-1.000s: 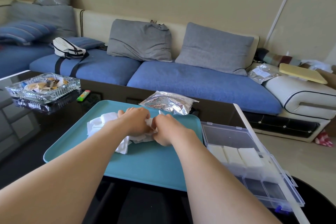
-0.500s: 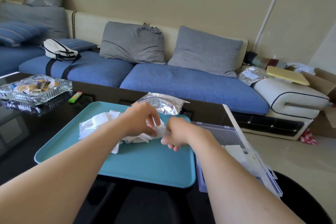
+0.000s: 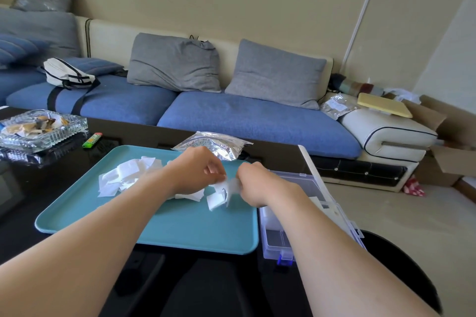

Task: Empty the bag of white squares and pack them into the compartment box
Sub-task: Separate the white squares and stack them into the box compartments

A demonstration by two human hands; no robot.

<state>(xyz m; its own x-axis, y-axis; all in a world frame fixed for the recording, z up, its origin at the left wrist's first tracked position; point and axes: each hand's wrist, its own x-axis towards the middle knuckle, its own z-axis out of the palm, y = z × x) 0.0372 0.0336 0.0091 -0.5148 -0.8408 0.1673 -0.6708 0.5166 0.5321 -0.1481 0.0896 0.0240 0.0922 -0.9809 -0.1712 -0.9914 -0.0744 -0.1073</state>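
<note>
Centrally: white squares (image 3: 123,177), loose heap on far-left part of teal tray (image 3: 180,224); a small bunch held above the tray between both hands. Left hand (image 3: 195,172): fingers curled, tips pinching the bunch. Right hand (image 3: 253,185): fingers curled round the same bunch. Foil bag (image 3: 219,147) at tray's far edge. Clear compartment box (image 3: 280,239), lid raised, just right of tray, on black desk (image 3: 23,183). Glass ashtray (image 3: 41,126), green lighter (image 3: 92,140) at far left.

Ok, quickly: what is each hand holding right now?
Left hand: pinches the white squares.
Right hand: pinches the same white squares.
</note>
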